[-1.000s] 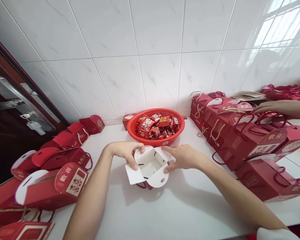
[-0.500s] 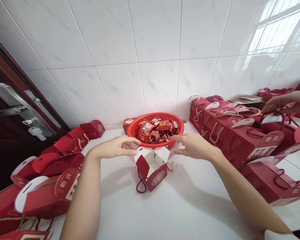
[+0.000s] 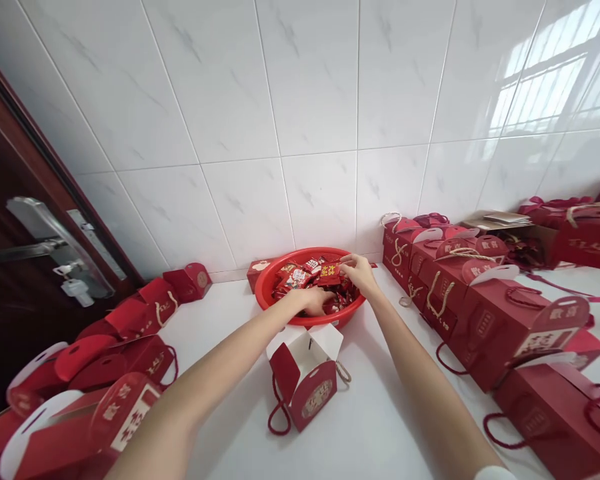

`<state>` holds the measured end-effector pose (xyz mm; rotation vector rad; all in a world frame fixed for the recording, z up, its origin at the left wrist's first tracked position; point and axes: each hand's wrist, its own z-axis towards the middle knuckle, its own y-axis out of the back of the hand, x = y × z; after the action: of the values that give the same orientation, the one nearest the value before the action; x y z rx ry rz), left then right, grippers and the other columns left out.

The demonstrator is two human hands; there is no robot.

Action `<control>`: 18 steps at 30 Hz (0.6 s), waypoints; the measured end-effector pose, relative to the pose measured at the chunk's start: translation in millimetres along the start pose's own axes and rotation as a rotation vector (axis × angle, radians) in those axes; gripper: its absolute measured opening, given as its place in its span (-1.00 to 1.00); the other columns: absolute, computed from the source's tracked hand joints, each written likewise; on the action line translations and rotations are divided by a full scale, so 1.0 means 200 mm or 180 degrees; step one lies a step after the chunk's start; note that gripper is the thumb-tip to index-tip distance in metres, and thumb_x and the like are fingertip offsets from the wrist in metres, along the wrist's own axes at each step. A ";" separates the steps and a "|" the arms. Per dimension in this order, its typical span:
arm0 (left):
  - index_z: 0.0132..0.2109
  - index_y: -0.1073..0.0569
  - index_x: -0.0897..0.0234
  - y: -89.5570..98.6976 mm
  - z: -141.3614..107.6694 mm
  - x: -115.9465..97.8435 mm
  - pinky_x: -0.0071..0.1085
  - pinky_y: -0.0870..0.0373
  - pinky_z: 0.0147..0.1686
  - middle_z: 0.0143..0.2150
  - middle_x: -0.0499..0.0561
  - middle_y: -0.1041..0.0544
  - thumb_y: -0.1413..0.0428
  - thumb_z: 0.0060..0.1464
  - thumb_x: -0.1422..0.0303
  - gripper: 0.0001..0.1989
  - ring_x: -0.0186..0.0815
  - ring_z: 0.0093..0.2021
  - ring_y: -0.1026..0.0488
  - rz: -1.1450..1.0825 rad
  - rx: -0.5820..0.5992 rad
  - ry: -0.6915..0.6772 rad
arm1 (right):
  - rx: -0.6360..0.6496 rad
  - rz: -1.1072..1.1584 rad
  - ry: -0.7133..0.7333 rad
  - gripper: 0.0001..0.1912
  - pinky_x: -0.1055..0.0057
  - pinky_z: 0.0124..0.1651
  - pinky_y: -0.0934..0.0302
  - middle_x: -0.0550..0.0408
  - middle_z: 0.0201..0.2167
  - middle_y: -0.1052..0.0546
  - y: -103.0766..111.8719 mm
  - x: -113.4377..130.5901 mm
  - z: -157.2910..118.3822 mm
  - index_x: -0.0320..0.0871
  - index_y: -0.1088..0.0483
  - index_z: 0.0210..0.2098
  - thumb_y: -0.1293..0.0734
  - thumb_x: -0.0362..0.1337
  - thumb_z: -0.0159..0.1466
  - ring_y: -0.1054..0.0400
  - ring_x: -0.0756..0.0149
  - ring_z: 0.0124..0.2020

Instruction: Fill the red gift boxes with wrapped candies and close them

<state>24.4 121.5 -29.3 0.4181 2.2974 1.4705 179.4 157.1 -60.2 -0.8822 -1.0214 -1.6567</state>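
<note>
An orange-red plastic basket point(image 3: 263, 283) holds several small red candy packets point(image 3: 297, 278). My left hand point(image 3: 314, 301) reaches into it with the fingers down among the packets, so the fingertips are hidden. Over the basket's right rim comes my right hand point(image 3: 359, 272), its fingers bent against the edge of a red packet with yellow print point(image 3: 331, 271). In front of the basket stands a small red gift box point(image 3: 314, 397), its top open and white inside, with a dark red cord loop on its left side.
Red gift boxes point(image 3: 510, 320) with cord handles line the right side of the white table point(image 3: 370, 427). More red boxes point(image 3: 125, 367) crowd the left side. A tiled wall point(image 3: 325, 193) stands behind, and a dark door with a metal handle point(image 3: 55, 247) is at the left.
Both hands have moved forward from beside the open box into the basket. The view has tilted up slightly. Another person's hand at the far right has left the view.
</note>
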 end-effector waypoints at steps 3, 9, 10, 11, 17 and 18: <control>0.24 -0.42 0.20 -0.04 0.09 0.00 -0.15 -0.44 -0.15 0.14 0.31 -0.54 -0.26 -0.23 0.34 -0.23 0.18 0.01 -0.52 0.0093 -0.0094 0.0052 | 0.0079 0.0124 -0.0083 -0.82 0.33 -0.24 -0.36 0.05 -0.37 -0.59 0.00 -0.06 0.01 -0.14 -0.46 -0.30 -0.30 -0.27 0.09 -0.49 0.22 -0.30; -0.12 -0.52 0.22 -0.07 0.17 0.02 -0.25 -0.39 -0.28 -0.26 0.13 -0.61 -0.24 -0.26 0.41 -0.57 0.04 -0.24 -0.55 -0.0130 -0.0266 -0.0110 | 0.0321 0.0243 -0.0043 -0.82 0.34 -0.25 -0.33 0.06 -0.36 -0.58 0.01 -0.08 0.01 -0.14 -0.46 -0.33 -0.31 -0.26 0.07 -0.47 0.23 -0.31; -0.19 -0.52 0.21 -0.07 0.16 0.03 -0.27 -0.37 -0.31 -0.31 0.08 -0.60 -0.24 -0.27 0.42 -0.63 0.01 -0.28 -0.54 -0.0228 -0.0314 -0.0158 | 0.0353 0.0255 -0.0020 -0.83 0.34 -0.25 -0.33 0.07 -0.37 -0.58 0.01 -0.07 0.01 -0.14 -0.46 -0.35 -0.30 -0.26 0.07 -0.46 0.24 -0.32; -0.25 -0.50 0.21 -0.06 0.16 0.05 -0.29 -0.36 -0.34 -0.35 0.05 -0.58 -0.24 -0.28 0.43 -0.69 -0.02 -0.30 -0.53 -0.0334 -0.0367 -0.0207 | 0.0380 0.0265 0.0004 -0.85 0.34 -0.25 -0.32 0.07 -0.37 -0.58 0.01 -0.07 0.01 -0.14 -0.46 -0.36 -0.30 -0.26 0.07 -0.46 0.25 -0.32; -0.27 -0.48 0.21 -0.02 0.10 0.17 -0.29 -0.40 -0.23 -0.28 0.00 -0.58 -0.27 -0.26 0.40 -0.71 -0.04 -0.18 -0.53 -0.1083 -0.0933 -0.0370 | 0.0537 0.0332 0.0083 -0.93 0.36 -0.26 -0.33 0.08 -0.39 -0.57 0.02 -0.04 0.00 -0.13 -0.45 -0.43 -0.33 -0.30 0.08 -0.44 0.26 -0.33; -0.22 -0.49 0.22 -0.01 0.08 0.19 -0.28 -0.41 -0.18 -0.22 0.01 -0.59 -0.27 -0.23 0.37 -0.69 -0.05 -0.13 -0.53 -0.1187 -0.1041 -0.0378 | 0.0578 0.0349 0.0072 -0.93 0.36 -0.27 -0.33 0.08 -0.40 -0.57 0.02 -0.04 -0.01 -0.13 -0.46 -0.42 -0.34 -0.28 0.10 -0.45 0.26 -0.34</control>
<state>-1.3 150.1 -43.3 -0.0177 1.8699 1.5388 185.1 157.6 -66.5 -0.7835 -1.0704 -1.4546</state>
